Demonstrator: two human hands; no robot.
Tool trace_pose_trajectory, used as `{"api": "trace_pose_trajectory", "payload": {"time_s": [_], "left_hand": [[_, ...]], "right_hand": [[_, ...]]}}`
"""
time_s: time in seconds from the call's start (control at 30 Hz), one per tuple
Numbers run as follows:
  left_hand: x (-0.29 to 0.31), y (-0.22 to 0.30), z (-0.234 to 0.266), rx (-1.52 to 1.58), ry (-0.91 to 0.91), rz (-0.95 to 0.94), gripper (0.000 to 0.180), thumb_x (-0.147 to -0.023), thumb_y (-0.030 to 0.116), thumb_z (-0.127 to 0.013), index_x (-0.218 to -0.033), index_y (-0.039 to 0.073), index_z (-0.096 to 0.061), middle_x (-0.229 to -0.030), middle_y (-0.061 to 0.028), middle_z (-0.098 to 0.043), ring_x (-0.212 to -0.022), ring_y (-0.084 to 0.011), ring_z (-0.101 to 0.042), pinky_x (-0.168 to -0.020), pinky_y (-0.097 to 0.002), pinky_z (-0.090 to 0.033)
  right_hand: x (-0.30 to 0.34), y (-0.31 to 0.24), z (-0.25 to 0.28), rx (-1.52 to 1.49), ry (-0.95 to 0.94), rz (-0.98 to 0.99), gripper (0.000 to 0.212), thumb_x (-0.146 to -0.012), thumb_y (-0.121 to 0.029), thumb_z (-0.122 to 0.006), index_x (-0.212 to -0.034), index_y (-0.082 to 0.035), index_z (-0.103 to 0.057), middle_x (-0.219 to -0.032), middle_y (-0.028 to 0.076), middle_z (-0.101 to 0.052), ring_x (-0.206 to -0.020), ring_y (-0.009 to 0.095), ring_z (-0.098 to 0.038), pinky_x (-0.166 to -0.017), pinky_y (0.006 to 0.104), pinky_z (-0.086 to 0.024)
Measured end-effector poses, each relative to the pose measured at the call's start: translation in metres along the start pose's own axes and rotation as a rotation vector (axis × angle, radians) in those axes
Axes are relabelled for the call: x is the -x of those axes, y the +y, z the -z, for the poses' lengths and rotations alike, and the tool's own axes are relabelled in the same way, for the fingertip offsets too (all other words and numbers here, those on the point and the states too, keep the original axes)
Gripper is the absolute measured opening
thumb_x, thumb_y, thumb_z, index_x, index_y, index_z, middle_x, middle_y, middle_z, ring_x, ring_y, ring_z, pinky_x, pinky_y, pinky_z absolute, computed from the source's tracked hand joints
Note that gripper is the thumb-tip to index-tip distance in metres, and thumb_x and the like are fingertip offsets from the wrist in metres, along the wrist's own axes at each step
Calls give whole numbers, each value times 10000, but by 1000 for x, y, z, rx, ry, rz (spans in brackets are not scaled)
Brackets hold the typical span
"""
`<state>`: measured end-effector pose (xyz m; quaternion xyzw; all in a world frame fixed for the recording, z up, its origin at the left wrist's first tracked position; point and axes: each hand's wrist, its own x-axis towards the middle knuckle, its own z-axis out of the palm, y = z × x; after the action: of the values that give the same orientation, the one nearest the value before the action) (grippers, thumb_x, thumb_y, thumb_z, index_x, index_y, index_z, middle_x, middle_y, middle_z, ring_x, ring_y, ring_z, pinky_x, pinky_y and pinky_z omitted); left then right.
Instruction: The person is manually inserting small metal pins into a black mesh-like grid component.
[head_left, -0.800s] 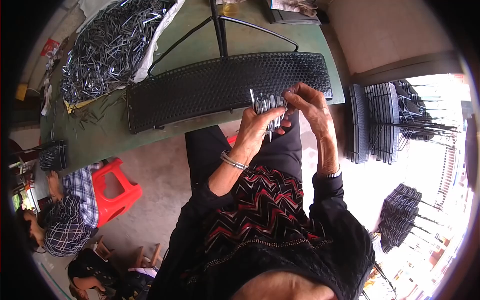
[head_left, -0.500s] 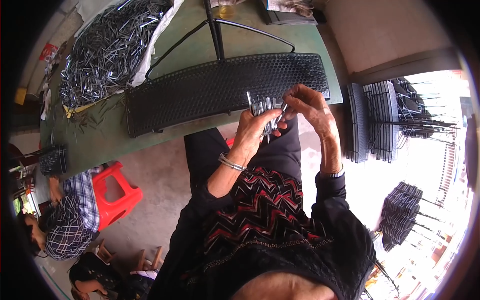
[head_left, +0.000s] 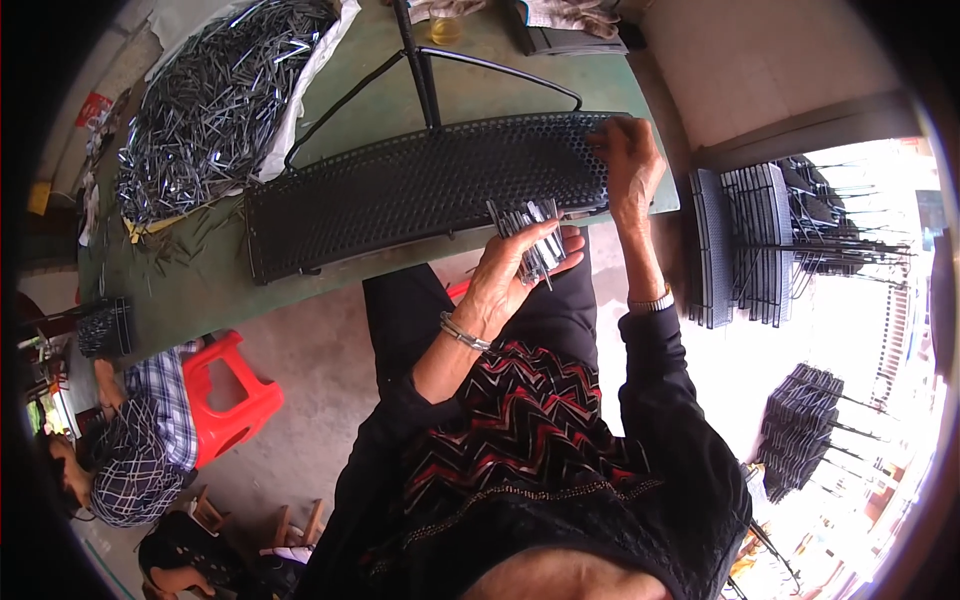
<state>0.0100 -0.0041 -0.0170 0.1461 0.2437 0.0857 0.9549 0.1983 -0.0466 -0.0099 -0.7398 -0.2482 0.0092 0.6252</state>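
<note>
A bundle of thin, shiny metal strips (head_left: pixel 538 243) lies across my left hand (head_left: pixel 497 280), with the thumb pressed over it, just off the table's near edge. My right hand (head_left: pixel 632 172) is at the right end of a long black perforated metal panel (head_left: pixel 400 182). Its fingers are bent down and pinched together against the holes; whatever they hold is hidden. The panel lies on the green table along its near edge, with a black rod frame (head_left: pixel 428 95) rising from its far side.
A large heap of similar dark strips (head_left: pixel 225 110) lies on a white sack at the table's (head_left: pixel 350 120) far left. Stacked black panels (head_left: pixel 745 245) stand to the right. A glass of yellow liquid (head_left: pixel 446 32) sits at the back. At left, a person (head_left: pixel 150 430) sits near a red stool (head_left: pixel 235 390).
My right hand has moved from beside the bundle up and away, onto the panel's right end. My left hand stays nearly in place, its fingers spread a little wider under the strips.
</note>
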Motion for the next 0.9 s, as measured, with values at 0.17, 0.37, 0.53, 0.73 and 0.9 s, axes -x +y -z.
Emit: {"api": "trace_pose_trajectory", "payload": {"time_s": [0.17, 0.37, 0.53, 0.73, 0.9], "left_hand": [[-2, -1, 4, -15, 11, 14, 338, -911, 115, -599, -1193, -60, -539, -1034, -209, -634, -967, -315, -651, -921, -466, -541], [2, -1, 3, -84, 37, 3, 281, -905, 122, -614, -1136, -37, -594, -966, -173, -659, -868, -256, -672, -831, -428, -581], [8, 4, 0, -243, 107, -12, 227, -903, 175, -635, -1068, 19, -631, -894, -102, -677, -732, -130, -635, -627, -287, -552], [5, 2, 1, -241, 82, -42, 189, -893, 179, -650, -999, 22, -637, -865, -95, -680, -709, -133, -634, -578, -280, -526], [6, 2, -4, -225, 102, -78, 185, -876, 151, -660, -994, 11, -639, -858, -111, -682, -712, -159, -648, -576, -292, -531]], "right_hand": [[0, 7, -4, 203, -31, 54, 109, -914, -111, -589, -934, -6, -613, -799, 106, -708, -719, 157, -708, -603, 262, -560], [-2, 15, -1, 452, -60, 194, 107, -887, -143, -617, -903, -38, -627, -782, 120, -683, -681, 220, -683, -614, 321, -523], [-4, 5, -4, 596, -41, 298, 117, -855, -204, -659, -875, -89, -670, -872, 130, -612, -782, 313, -626, -685, 394, -488], [-10, -1, -1, 681, -151, 287, 179, -862, -274, -634, -928, -126, -710, -934, 120, -630, -830, 325, -633, -734, 411, -500], [-5, -5, -2, 784, -112, 216, 204, -863, -300, -626, -961, -148, -718, -962, 109, -632, -858, 313, -635, -753, 400, -499]]}}
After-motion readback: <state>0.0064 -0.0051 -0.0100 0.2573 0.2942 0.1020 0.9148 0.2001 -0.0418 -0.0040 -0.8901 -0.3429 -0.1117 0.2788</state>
